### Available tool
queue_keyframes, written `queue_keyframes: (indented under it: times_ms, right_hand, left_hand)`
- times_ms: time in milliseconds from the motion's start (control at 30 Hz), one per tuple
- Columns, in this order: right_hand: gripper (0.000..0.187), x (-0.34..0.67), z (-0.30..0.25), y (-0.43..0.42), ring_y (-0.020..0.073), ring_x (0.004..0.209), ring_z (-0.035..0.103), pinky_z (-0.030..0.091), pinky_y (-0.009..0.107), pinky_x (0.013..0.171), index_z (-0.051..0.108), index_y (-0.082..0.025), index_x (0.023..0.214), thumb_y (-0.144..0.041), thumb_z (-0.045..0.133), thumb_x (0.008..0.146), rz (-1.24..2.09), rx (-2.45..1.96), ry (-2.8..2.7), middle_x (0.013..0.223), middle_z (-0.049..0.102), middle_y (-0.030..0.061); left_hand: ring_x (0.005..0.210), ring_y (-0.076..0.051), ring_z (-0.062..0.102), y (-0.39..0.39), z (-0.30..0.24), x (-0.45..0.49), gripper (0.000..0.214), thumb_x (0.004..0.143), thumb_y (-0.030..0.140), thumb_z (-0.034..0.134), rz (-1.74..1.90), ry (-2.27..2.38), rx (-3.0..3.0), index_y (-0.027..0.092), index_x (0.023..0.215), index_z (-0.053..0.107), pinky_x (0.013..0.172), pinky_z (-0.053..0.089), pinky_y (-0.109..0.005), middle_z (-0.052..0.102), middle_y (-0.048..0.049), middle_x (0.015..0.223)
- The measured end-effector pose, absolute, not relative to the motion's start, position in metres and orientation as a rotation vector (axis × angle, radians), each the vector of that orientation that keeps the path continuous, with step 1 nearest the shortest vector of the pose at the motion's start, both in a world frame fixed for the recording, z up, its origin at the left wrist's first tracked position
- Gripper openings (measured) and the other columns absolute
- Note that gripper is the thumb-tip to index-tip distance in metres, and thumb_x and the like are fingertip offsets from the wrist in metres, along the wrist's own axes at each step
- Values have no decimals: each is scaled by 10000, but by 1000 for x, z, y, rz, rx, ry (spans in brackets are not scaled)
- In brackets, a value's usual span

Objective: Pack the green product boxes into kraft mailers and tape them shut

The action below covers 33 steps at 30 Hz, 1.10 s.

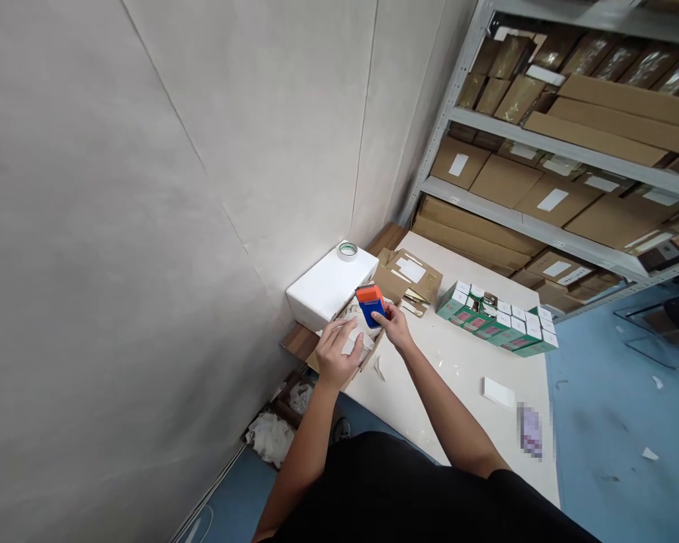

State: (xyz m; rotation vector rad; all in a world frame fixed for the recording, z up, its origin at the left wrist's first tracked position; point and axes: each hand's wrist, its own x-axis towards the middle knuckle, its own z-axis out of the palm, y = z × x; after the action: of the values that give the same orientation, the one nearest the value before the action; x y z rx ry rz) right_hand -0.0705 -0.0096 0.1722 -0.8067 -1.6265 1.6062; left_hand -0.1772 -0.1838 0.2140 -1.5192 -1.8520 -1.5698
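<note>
Head view, looking down from above at a white table point(464, 369) set against a pale wall. Near the centre, the right hand point(394, 326) has its fingers wrapped around a blue and orange tool point(370, 305), held upright just above a small open carton point(372, 351). At eight o'clock from the tool, the left hand point(337, 353) rests with bent fingers on white packing paper point(355, 344) in that carton - whether it pinches the paper cannot be told. A white foam box point(328, 286) sits at ten o'clock, a tape roll point(347, 250) on top. At three o'clock, rows of green and white boxes point(498, 320) stand on the table, well apart from the carton. The work looks partway - paper is in, the carton unsealed, the small boxes not packed.
</note>
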Motion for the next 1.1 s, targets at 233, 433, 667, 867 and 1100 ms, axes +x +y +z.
queue_keyframes:
  times_ms: [233, 433, 667, 867, 1100]
  right_hand:
    - [371, -123, 157, 6, 240, 807, 631, 533, 376, 764, 644, -224, 948, -559, 718, 808, 1297, -809, -1992, 889, 705, 40]
    - [249, -196, 148, 19, 278, 920, 629, 489, 388, 840, 632, -184, 1043, -385, 666, 901, 763, -982, -2466, 999, 702, 107]
    - [230, -250, 127, 18, 306, 1111, 576, 364, 415, 1012, 627, -93, 1111, -233, 649, 929, 500, -1002, -2728, 1142, 681, 199]
    - [425, -243, 124, 16, 349, 1227, 519, 318, 475, 1105, 605, -81, 1281, -267, 673, 904, 451, -929, -2666, 1280, 659, 227]
    - [531, -171, 134, 24, 315, 1311, 537, 414, 480, 1137, 569, -201, 1415, -396, 616, 924, 749, -836, -2279, 1406, 617, 148]
  left_hand:
    - [1133, -275, 672, -207, 205, -214, 457, 955, 360, 640, -1741, -2155, -1196, 231, 1393, 633, 910, 592, -403, 729, -134, 1238]
    - [1182, -248, 664, -225, 201, -255, 522, 966, 457, 609, -2147, -2353, -796, 226, 1434, 597, 887, 586, -341, 704, -127, 1292]
    - [1188, -237, 662, -250, 202, -277, 494, 988, 518, 562, -2215, -2344, -610, 238, 1391, 625, 980, 537, -354, 706, -112, 1294]
    - [1156, -242, 675, -246, 198, -279, 499, 977, 532, 572, -2189, -2368, -549, 220, 1361, 637, 966, 542, -367, 720, -120, 1255]
    - [1147, -231, 682, -178, 196, -264, 487, 979, 513, 577, -2252, -2400, -820, 209, 1354, 643, 999, 535, -361, 724, -121, 1247]
